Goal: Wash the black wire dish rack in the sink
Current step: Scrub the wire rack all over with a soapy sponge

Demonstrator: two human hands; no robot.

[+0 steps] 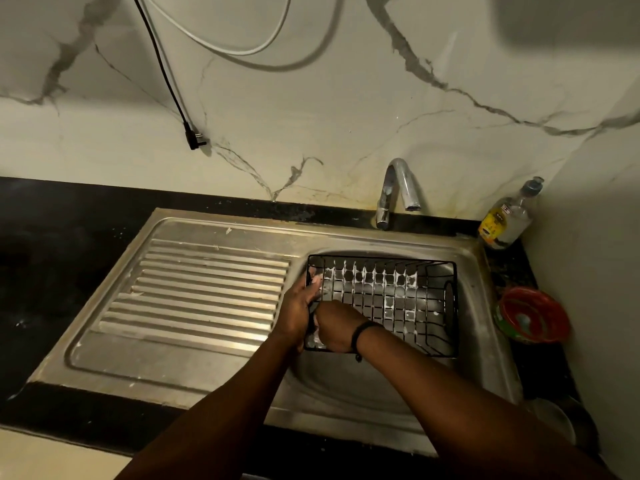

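Observation:
The black wire dish rack (398, 299) stands tilted in the steel sink (346, 386) basin, with white soap foam clinging to its grid wires. My left hand (298, 310) grips the rack's left edge. Just to the right of it, my right hand (337, 327) is inside the rack at its lower left corner, its fingers curled against the wires; foam shows beneath it, and I cannot tell whether it holds a scrubber. A black band circles my right wrist.
A chrome tap (398, 188) stands behind the basin, with no water seen running. A ridged steel drainboard (201, 296) lies to the left. A clear soap bottle (507, 216) and a red-rimmed bowl (531, 315) sit on the black counter at right. A black plug (194, 138) hangs on the wall.

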